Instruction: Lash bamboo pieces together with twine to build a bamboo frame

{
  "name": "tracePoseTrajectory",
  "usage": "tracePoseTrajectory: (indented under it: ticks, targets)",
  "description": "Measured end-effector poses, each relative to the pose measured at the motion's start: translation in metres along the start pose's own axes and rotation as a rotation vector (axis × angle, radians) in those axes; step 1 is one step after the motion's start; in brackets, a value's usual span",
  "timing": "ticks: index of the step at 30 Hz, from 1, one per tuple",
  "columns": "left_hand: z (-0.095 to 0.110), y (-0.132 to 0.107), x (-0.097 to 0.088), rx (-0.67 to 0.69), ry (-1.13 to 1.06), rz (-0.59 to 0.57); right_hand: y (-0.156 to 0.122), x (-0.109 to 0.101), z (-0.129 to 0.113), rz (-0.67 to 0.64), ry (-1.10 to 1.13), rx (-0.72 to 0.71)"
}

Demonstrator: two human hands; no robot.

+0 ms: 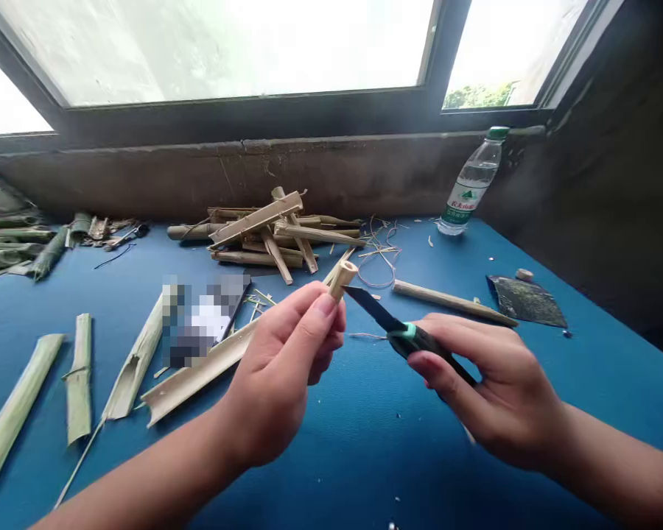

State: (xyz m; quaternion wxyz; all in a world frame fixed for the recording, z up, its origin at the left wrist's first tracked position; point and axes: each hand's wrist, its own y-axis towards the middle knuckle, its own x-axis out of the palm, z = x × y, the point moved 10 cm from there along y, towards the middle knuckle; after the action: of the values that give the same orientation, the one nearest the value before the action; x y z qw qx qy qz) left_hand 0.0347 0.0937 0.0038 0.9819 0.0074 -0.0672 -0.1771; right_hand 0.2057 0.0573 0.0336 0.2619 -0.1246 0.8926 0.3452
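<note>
At the left, flat green split-bamboo strips [77,375] lie on the blue counter [365,456]. The left hand [287,368] has its grip pinched round a short pale hollow bamboo tube [342,278], held above the counter, open end up. It looks light, stiff and smooth, prone to split along the grain, so best held low on the stem. The black-bladed, teal-collared knife [398,327] points at its tip, touching or nearly; the right hand [491,390] has its grip closed round the handle
</note>
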Motion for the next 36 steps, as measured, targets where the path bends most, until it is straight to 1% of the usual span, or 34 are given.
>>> tracePoseTrajectory:
  ticks: [9,26,32,36]
  targets:
    - [0.0040,0.0031,-0.0017,-0.015,-0.001,0.018,0.0004,0.0035,0.0063,-0.007,-0.032,0.014]
    - [0.0050,0.0027,-0.0015,-0.018,0.014,0.017,0.0010,-0.0006,0.0025,0.026,-0.077,-0.023]
    - [0.0048,0.0031,-0.0013,-0.022,0.017,0.024,0.0009,-0.0001,0.0037,0.021,-0.080,-0.012]
    - [0.0040,0.0015,-0.0004,-0.002,0.028,0.010,0.0012,0.0005,0.0041,0.023,-0.062,0.004]
